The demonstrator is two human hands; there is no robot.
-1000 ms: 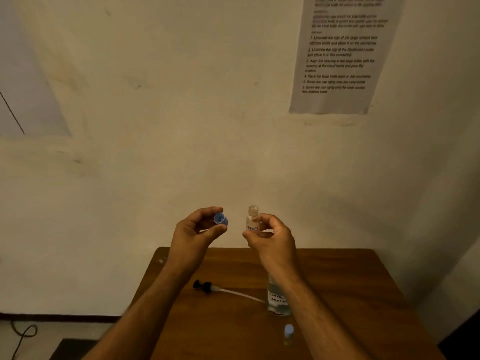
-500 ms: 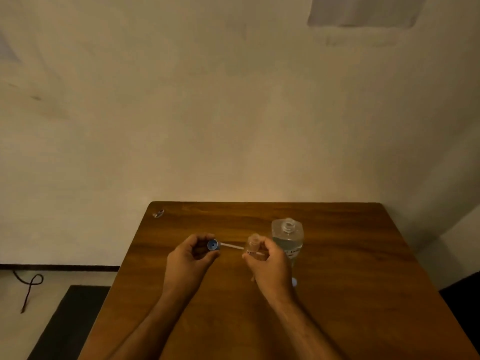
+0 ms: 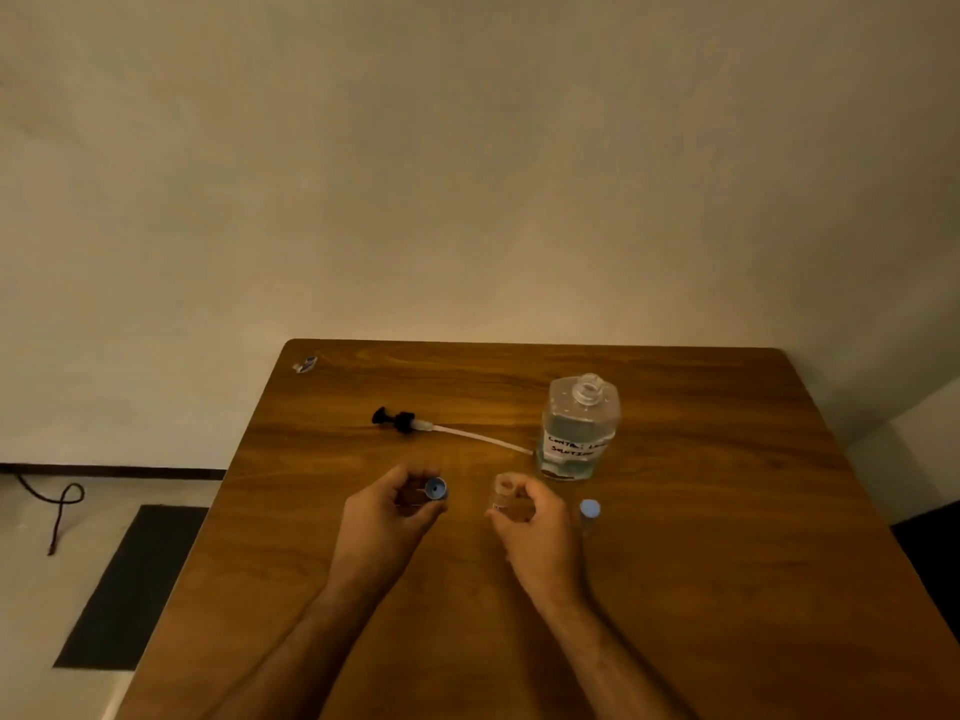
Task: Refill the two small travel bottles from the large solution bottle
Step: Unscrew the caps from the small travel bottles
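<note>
Above the tabletop (image 3: 675, 589), the left hand (image 3: 384, 517) pinches a blue cap (image 3: 435, 488) while the right hand (image 3: 535, 527) grips an open travel bottle (image 3: 506, 493), probably light and slippery, best held round its body, near the uncapped large bottle (image 3: 579, 428).

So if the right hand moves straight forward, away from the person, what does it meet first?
Probably the large clear solution bottle with the handwritten label: it stands open just beyond the right hand, slightly to the right. Depth is unclear, so the hand might pass its left side.
</note>
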